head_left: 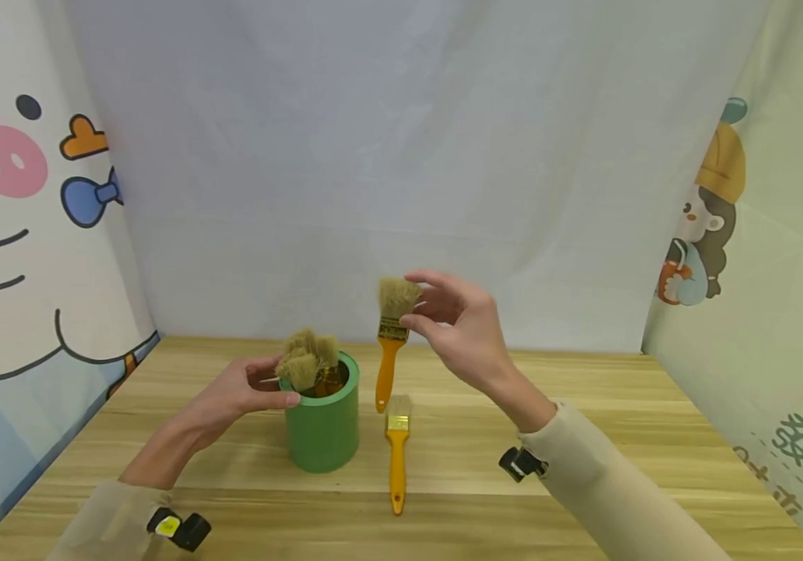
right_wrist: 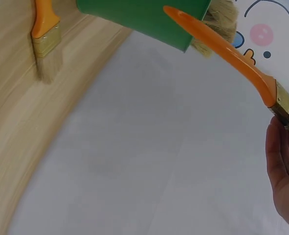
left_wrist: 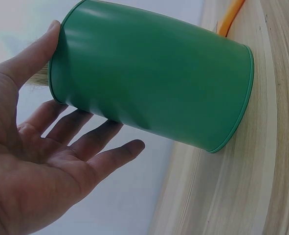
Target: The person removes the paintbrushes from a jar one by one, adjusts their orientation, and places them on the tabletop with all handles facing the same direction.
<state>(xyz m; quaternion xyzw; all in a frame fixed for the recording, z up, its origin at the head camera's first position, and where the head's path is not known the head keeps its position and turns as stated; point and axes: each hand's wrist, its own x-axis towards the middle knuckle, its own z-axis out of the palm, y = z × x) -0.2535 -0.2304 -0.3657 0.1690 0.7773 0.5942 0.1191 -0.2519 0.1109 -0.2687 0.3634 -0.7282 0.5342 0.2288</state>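
A green can [head_left: 322, 436] stands on the table with several bristle-up paintbrushes [head_left: 308, 360] in it. My left hand [head_left: 245, 388] holds the can near its rim, thumb on the near side and fingers round the far side; in the left wrist view the thumb [left_wrist: 39, 56] lies at the rim. To the right of the can, my right hand [head_left: 459, 327] pinches a paintbrush [head_left: 389, 354] in the air by its metal band and bristles, its orange handle hanging down. Another orange-handled paintbrush [head_left: 397, 460] lies on the table below it, bristles pointing away.
The wooden table [head_left: 513, 467] has a pale cloth [head_left: 387, 171] hanging behind it. Printed cloths with cartoon figures hang at the left [head_left: 22, 296] and right [head_left: 758, 312]. Both sleeves carry small black wrist devices.
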